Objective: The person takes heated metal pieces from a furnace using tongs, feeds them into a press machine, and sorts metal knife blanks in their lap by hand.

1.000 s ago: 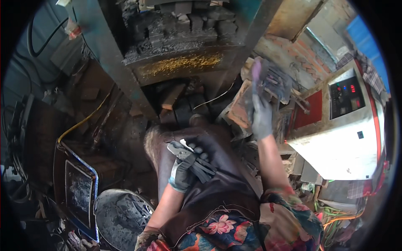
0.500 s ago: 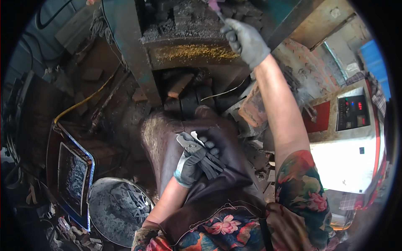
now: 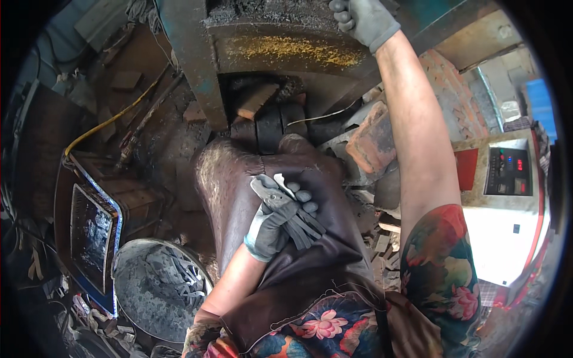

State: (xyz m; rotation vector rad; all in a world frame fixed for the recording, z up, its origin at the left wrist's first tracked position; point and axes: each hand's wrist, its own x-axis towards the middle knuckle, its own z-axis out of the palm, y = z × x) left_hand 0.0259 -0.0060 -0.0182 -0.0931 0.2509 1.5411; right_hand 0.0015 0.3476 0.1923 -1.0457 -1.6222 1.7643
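Note:
My left hand (image 3: 271,230), in a grey glove with a pale cuff, rests over the leather apron (image 3: 239,179) on my lap. Its fingers are wrapped round several flat grey metal pieces (image 3: 301,231) with broad heads and narrow strip ends. My right hand (image 3: 369,24), gloved too, is stretched far forward at the top edge, above the front ledge of the sooty furnace (image 3: 262,33). Those fingers are curled closed; whatever they grip lies out of view.
At my lower left stands a round metal bucket (image 3: 143,298) holding grey strips, beside a blue-edged frame (image 3: 116,238). A white control cabinet (image 3: 489,232) is on the right. Bricks (image 3: 373,140) lie near my knees, and a yellow hose (image 3: 107,122) runs at left.
My right hand has moved up and right; the thin tool with a pink glowing tip has left the view. The view has tilted slightly downward. My left hand keeps its hold.

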